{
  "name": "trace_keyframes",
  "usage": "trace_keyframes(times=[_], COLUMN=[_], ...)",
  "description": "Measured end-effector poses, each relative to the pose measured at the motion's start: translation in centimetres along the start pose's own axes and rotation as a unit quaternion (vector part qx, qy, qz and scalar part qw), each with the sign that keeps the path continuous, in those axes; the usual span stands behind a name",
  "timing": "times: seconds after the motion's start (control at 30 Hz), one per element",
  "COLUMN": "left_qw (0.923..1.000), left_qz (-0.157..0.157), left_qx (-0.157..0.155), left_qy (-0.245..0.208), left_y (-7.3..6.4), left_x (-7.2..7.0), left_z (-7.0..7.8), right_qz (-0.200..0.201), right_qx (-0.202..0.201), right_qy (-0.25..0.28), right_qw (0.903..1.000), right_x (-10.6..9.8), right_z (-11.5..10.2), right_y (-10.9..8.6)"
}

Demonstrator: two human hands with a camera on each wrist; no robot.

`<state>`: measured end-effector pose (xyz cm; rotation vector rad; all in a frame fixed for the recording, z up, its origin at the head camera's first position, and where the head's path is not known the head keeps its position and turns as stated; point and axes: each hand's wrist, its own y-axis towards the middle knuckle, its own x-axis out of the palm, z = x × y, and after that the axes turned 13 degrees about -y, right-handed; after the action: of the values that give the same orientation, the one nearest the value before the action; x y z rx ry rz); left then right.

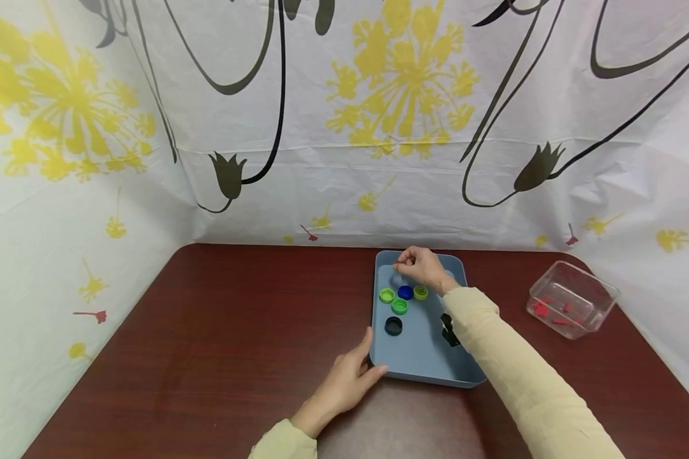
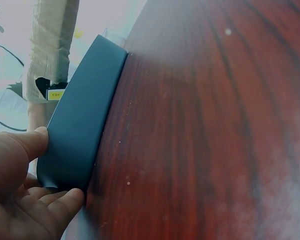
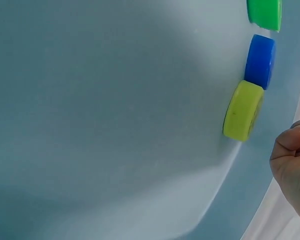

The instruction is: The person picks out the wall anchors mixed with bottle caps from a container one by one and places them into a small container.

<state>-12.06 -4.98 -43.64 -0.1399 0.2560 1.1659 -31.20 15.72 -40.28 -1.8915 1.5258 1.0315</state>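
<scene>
A blue-grey tray (image 1: 425, 357) lies on the table. My left hand (image 1: 347, 377) grips its near left corner, the thumb at the rim and the fingers low against the wall (image 2: 85, 110). Over the tray's far end, my right hand (image 1: 425, 266) has its fingers curled with thumb and fingertips together; no object shows between them. Below that hand sit a light green cap (image 1: 387, 296), a blue cap (image 1: 405, 292) and a yellow-green cap (image 1: 421, 292). Nearer are a green cap (image 1: 399, 306) and a black cap (image 1: 393, 326). The right wrist view shows the yellow-green cap (image 3: 243, 110) touching the blue cap (image 3: 260, 61).
A clear plastic box (image 1: 574, 299) with several small red pieces stands on the table (image 1: 235, 331) right of the tray. A white patterned cloth (image 1: 321, 159) hangs behind the far edge. A black device (image 1: 449, 330) is at my right sleeve.
</scene>
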Motion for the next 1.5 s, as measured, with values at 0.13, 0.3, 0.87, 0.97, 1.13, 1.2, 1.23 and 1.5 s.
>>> trace_keyframes(times=[0.13,0.3,0.87,0.97,1.13,1.2,1.23,1.5], left_qw=[1.0,1.0,1.0,0.9999,0.9999,0.9999,0.9999,0.9998], left_qz=[0.0,0.001,0.006,0.007,0.009,0.01,0.01,0.009], left_qx=[-0.002,-0.002,0.005,0.006,0.007,0.006,0.006,0.005], left_qy=[0.0,0.002,0.004,0.006,0.009,0.01,0.01,0.015], left_y=[0.0,0.0,0.0,0.0,0.0,0.0,0.0,-0.1], left_x=[0.0,0.1,0.2,0.2,0.2,0.2,0.2,0.1], left_z=[0.0,0.0,-0.1,-0.1,-0.1,-0.1,-0.1,-0.1], right_qz=[0.002,0.003,0.038,0.046,0.061,0.067,0.069,0.104], right_qx=[0.007,0.005,0.022,0.026,0.025,0.029,0.03,0.032], right_qy=[0.012,0.014,0.064,0.067,0.08,0.086,0.093,0.132], right_qw=[0.9999,0.9999,0.997,0.9964,0.9946,0.9936,0.9928,0.9853], right_x=[-0.4,-0.8,-3.1,-3.5,-4.4,-4.8,-5.0,-6.4], right_z=[0.1,0.5,1.3,1.6,1.5,1.5,1.5,2.4], right_y=[-0.3,-0.6,-1.8,-2.0,-2.6,-2.9,-3.0,-3.7])
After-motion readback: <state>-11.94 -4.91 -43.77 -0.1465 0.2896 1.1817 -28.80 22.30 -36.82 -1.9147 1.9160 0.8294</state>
